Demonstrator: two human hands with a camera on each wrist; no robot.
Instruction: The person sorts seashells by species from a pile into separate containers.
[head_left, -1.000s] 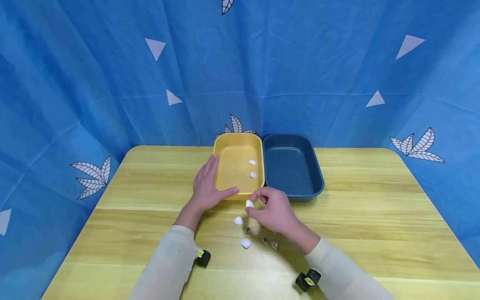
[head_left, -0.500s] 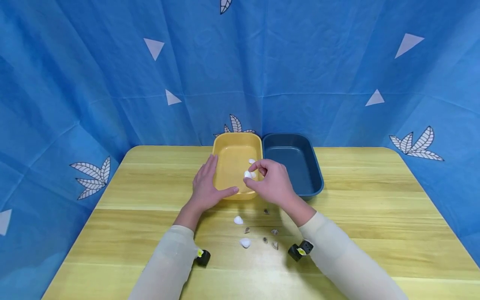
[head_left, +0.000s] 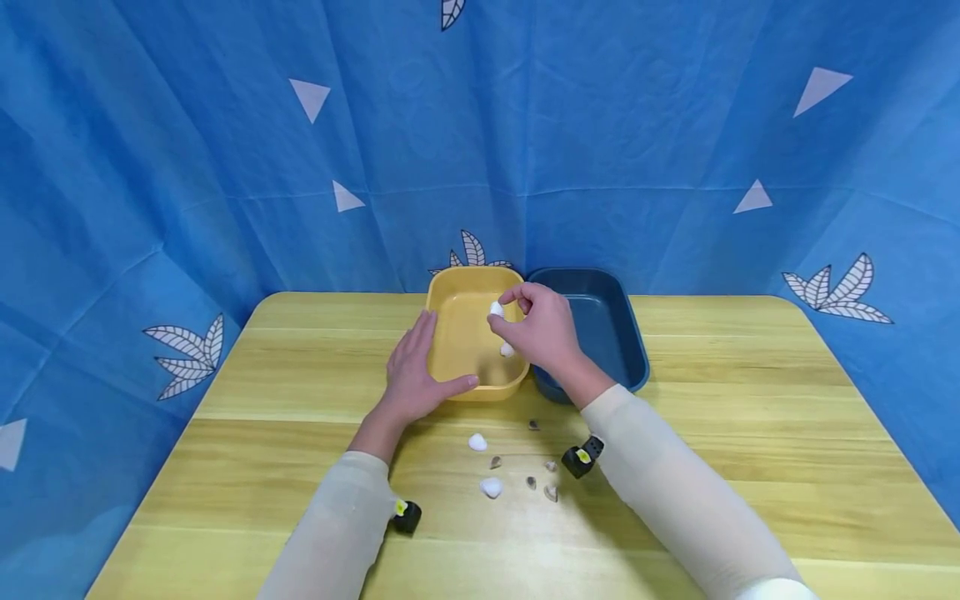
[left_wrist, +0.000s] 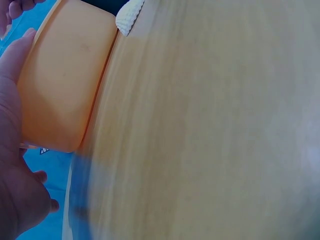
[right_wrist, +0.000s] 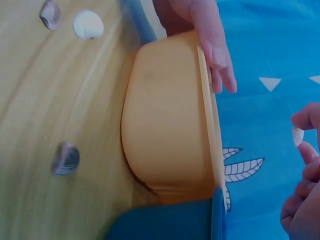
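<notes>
Above the right part of the yellow tray (head_left: 465,333), the right hand (head_left: 546,329) pinches a white shell (head_left: 497,309) between thumb and index finger; the right wrist view also shows this shell (right_wrist: 298,135) in the fingertips. The left hand (head_left: 411,379) rests with spread, straight fingers on the tray's left side, its thumb at the near rim. One white shell (head_left: 507,350) lies in the tray below the right hand. On the table in front are two white shells (head_left: 477,442) (head_left: 491,487) and several small dark shells, one of them (head_left: 496,462) between the white ones.
A dark blue tray (head_left: 609,333) stands against the yellow tray's right side, partly under the right hand and forearm. Behind the wooden table (head_left: 750,400) hangs a blue patterned curtain (head_left: 600,125). Each wrist carries a small black camera.
The right hand has moved away from the body, from the yellow tray's near edge to over its inside, with the white shell still pinched. The left hand has stayed in place.
</notes>
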